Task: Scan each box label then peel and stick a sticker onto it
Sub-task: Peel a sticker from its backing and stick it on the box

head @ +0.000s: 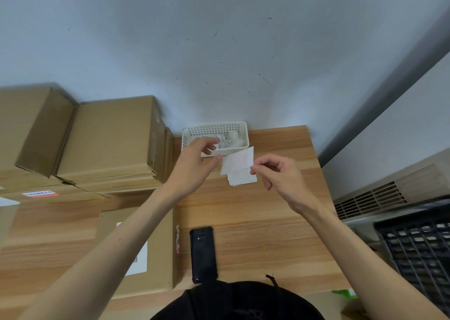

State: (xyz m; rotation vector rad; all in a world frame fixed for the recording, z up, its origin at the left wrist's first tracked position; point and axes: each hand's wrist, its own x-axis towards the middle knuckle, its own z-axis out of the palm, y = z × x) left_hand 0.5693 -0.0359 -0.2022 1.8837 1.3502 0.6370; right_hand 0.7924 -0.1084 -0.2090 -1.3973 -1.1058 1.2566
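we pinch a sticker sheet (237,160) between both hands, left (194,165) and right (275,173), above the stack (242,178) on the counter (255,212).

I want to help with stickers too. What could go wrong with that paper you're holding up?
1. Both hands, left and right, pinch one thin sticker sheet in the air; peeling might tear it, or the sticker could curl onto itself.
2. The sheet hangs over the stack of sheets, so a loose sticker might land there.
3. The box with its label lies partly under the left forearm, so carrying a sticker across might snag it.
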